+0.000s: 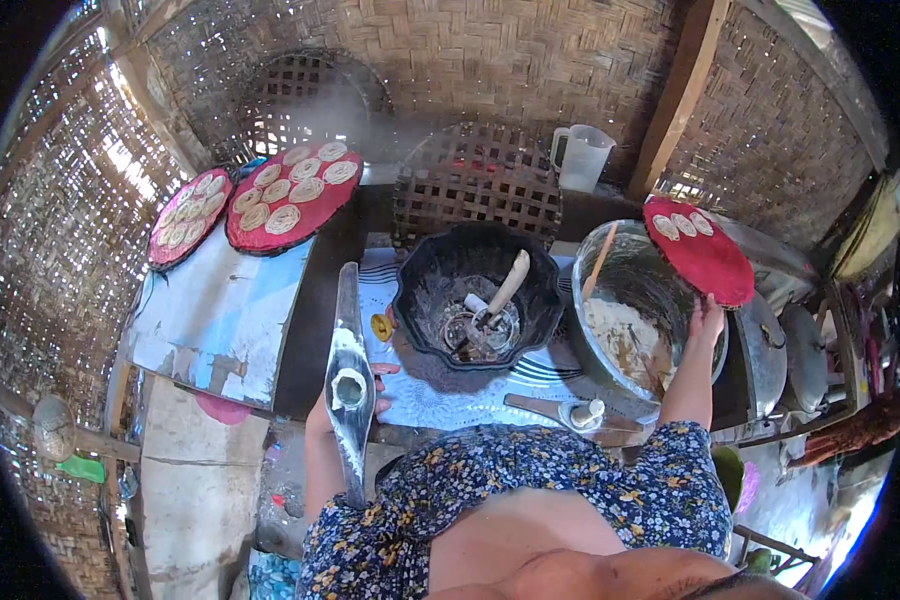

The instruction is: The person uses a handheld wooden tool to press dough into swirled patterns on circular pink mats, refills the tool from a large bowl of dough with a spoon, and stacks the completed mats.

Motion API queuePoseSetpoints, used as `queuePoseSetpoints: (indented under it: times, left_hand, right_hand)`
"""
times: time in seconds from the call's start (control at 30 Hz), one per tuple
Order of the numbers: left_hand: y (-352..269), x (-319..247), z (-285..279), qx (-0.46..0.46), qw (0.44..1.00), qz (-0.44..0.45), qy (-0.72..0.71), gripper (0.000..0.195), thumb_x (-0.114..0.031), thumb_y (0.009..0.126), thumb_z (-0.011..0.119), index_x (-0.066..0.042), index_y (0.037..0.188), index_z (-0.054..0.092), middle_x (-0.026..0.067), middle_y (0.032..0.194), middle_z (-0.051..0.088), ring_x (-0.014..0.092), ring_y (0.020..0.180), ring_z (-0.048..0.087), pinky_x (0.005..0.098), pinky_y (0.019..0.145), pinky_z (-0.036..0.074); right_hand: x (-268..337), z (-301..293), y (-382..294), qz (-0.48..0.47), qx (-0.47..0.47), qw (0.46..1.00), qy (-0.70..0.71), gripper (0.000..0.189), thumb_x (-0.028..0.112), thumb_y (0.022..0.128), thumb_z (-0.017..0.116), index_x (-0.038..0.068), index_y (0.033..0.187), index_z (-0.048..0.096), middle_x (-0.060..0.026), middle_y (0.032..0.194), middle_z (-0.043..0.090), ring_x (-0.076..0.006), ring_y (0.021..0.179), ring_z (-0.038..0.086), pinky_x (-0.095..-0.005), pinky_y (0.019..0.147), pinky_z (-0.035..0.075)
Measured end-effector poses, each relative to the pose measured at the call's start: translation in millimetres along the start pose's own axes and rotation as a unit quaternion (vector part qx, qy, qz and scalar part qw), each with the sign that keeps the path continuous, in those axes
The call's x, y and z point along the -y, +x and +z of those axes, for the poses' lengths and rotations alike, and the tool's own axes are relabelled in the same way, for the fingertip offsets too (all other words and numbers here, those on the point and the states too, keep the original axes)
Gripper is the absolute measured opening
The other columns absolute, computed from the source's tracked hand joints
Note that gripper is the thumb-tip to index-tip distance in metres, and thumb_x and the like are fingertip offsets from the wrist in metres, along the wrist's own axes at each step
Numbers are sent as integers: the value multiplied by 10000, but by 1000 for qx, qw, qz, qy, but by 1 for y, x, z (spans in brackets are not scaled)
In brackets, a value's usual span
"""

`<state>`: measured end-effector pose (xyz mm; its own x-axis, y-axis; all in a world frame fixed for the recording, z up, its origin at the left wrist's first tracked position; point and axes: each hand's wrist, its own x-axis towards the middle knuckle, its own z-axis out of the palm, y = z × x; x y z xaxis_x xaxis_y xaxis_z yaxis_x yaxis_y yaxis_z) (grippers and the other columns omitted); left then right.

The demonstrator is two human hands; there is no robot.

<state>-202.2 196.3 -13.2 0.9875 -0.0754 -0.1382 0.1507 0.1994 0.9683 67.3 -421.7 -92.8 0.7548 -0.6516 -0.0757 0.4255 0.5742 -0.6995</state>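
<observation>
My left hand (381, 384) is mostly hidden behind a long wooden press (352, 330), with fingers showing past its edge. White dough smears the press around the round hole at its middle. My right hand (706, 319) grips the lower rim of a round red mat (709, 262), tilted over the right edge of a large metal basin. Coiled noodle rounds (683, 224) lie in a short row near the mat's upper end. Inside the basin (579, 315) are pale dough (622, 330) and an orange-brown stick (601, 259). A wooden plunger piece (544, 407) rests on the table before me.
A dark scalloped tub (412, 300) holding a pale-handled utensil (510, 283) stands mid-table. Two red mats (300, 221) (187, 217) with several noodle rounds lie at left. Behind are a lattice basket (465, 195) and a plastic jug (586, 157). Metal lids (766, 352) stand at right.
</observation>
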Motion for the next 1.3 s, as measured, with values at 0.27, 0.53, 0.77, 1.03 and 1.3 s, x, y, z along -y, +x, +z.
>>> queuePoseSetpoints:
  times: [0.27,0.53,0.77,1.03,1.3]
  left_hand:
    - [6,9,-12,34,996,76,42,323,108,613,657,0,901,558,168,1050,537,151,844,537,318,716,509]
    - [10,-7,3,24,980,122,158,441,32,578,726,-45,983,569,57,1066,569,71,813,462,215,692,435]
    - [-2,3,-3,4,991,116,69,468,56,583,712,-39,1007,535,65,1061,570,87,807,475,228,705,450]
    - [-6,-8,-4,-24,991,55,121,448,39,573,726,-76,987,598,38,1059,578,77,788,478,222,702,427]
    - [16,14,-25,87,974,169,127,481,60,595,689,-70,1032,537,138,1115,528,112,817,493,244,718,465]
  right_hand:
    - [41,39,-72,-6,205,978,-41,250,20,809,503,36,1057,473,-78,1025,546,-190,946,525,-329,797,427]
    - [4,95,-219,155,317,935,-30,430,71,747,565,4,1148,424,-95,1097,523,-204,978,523,-339,848,426]
    - [-60,91,-272,328,350,877,-9,422,67,747,563,19,1142,418,-95,1058,547,-210,946,544,-359,814,448]
    - [-79,74,-277,333,321,879,-118,364,76,811,531,42,1150,405,-56,1018,547,-169,931,534,-325,771,450]
    - [-34,35,-301,207,249,910,-261,446,151,825,563,7,1217,408,-75,997,554,-124,828,550,-258,689,469]
